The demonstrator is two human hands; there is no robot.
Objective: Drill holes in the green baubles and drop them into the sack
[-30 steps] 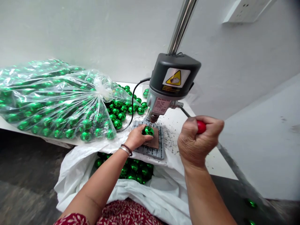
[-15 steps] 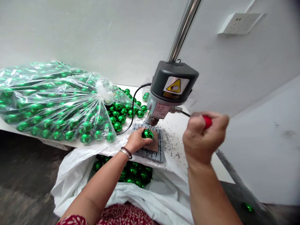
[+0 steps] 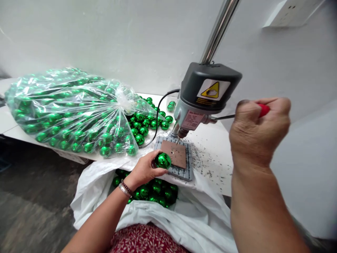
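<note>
Between the thumb and fingers of my left hand (image 3: 146, 168) is a shiny green ball ornament (image 3: 163, 160), held at the near left edge of the drill press base (image 3: 188, 172). A small dark spot shows on the ball. My right hand (image 3: 259, 131) is wrapped round the red-tipped lever (image 3: 264, 110) of the drill press (image 3: 205, 95). The thin drill bit (image 3: 178, 141) points down above a brown board (image 3: 173, 154) that has a small hole in it and lies on the base.
Left on the white table (image 3: 210, 140) lies a tied clear bag (image 3: 73, 112) full of green balls. Loose balls (image 3: 142, 130) lie beside it, near a black cable (image 3: 158, 112). Below the table edge, a white sack (image 3: 92, 189) holds more balls. Dark shavings are scattered right of the base.
My left hand has drawn the green ball from under the bit toward me, off the brown board. My right hand has risen with the lever. The camera view has shifted left.
</note>
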